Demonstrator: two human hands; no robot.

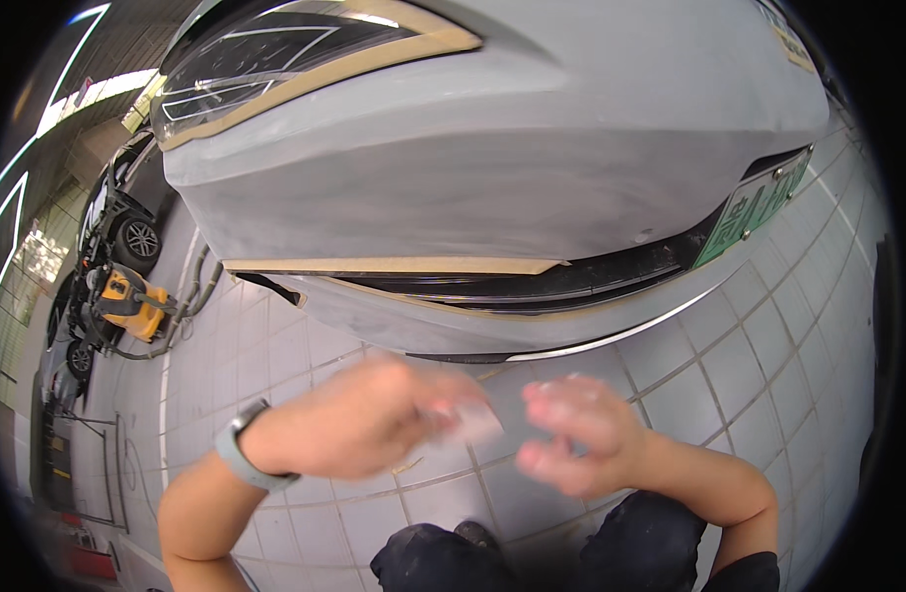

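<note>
My left hand [364, 419], with a grey-banded watch [249, 444] on its wrist, is closed on a small pale flat piece [477, 424]. Motion blur hides what that piece is made of. Facing it across a short gap, my right hand [583, 434] has its fingers curved and apart, with pale dust on the tips and nothing in them. Both hands hang in the air, below and apart from the car's front bumper [453, 202]. The bumper is matt grey with cloudy, uneven patches. Tan masking tape [394, 265] edges its lower grille [591, 286].
More tape frames the headlight [285, 64]. A green licence plate [754, 207] sits at the right of the grille. On the left stand a yellow and black vacuum machine [132, 304] with hoses and a dark car [127, 212]. Grey tiles [704, 380] cover the floor.
</note>
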